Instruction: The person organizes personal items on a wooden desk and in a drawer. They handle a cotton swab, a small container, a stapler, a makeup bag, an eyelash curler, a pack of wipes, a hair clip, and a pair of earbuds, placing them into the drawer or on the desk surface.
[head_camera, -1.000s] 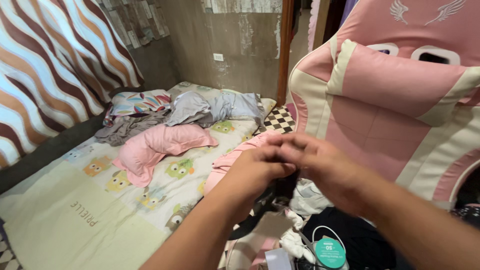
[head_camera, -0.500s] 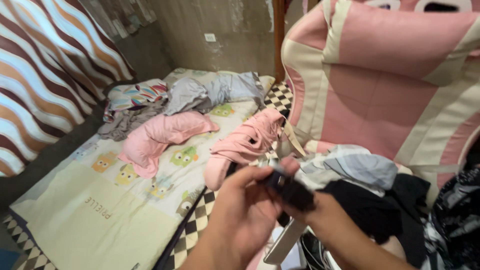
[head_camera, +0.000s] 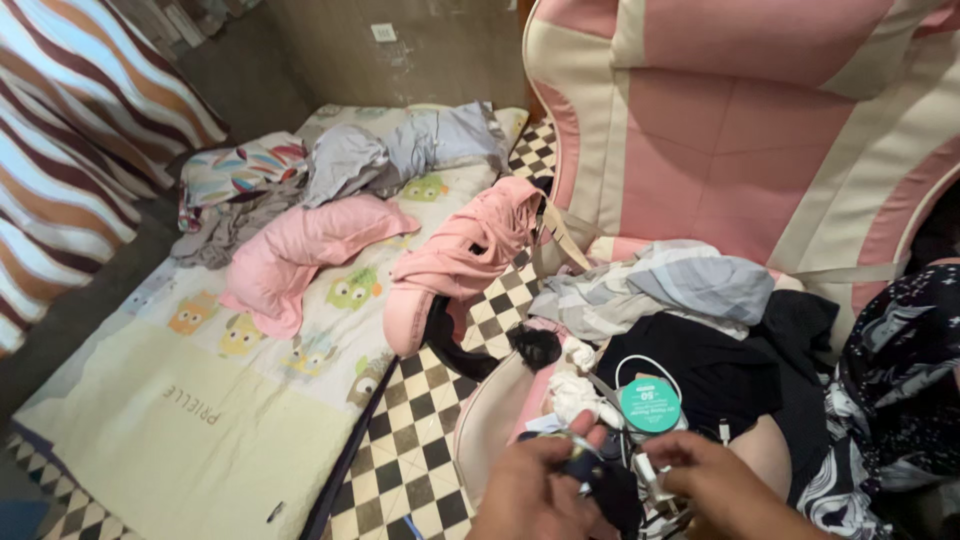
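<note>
My left hand (head_camera: 528, 492) and my right hand (head_camera: 718, 484) sit at the bottom edge of the head view, close together. Between them is a small dark piece of cloth (head_camera: 606, 486), and both hands have fingers on it. Just above my hands lies a round teal disc with a white cable (head_camera: 650, 404) on a black garment (head_camera: 700, 372), beside crumpled white cloth (head_camera: 578, 392). All of this rests on the seat of a pink and cream chair (head_camera: 740, 130).
A grey striped garment (head_camera: 680, 288) and a dark patterned cloth (head_camera: 900, 370) lie on the chair. Pink clothing (head_camera: 452, 262) hangs off a floor mattress (head_camera: 200, 400) with an owl-print sheet, pink pillow (head_camera: 300, 250) and grey clothes. Checkered floor (head_camera: 410, 450) runs between. A striped curtain (head_camera: 70, 120) hangs on the left.
The view has tilted downward. Both hands have dropped to the bottom of the frame, still together on the dark cloth. The chair seat's pile of clothes and the teal disc have come into view.
</note>
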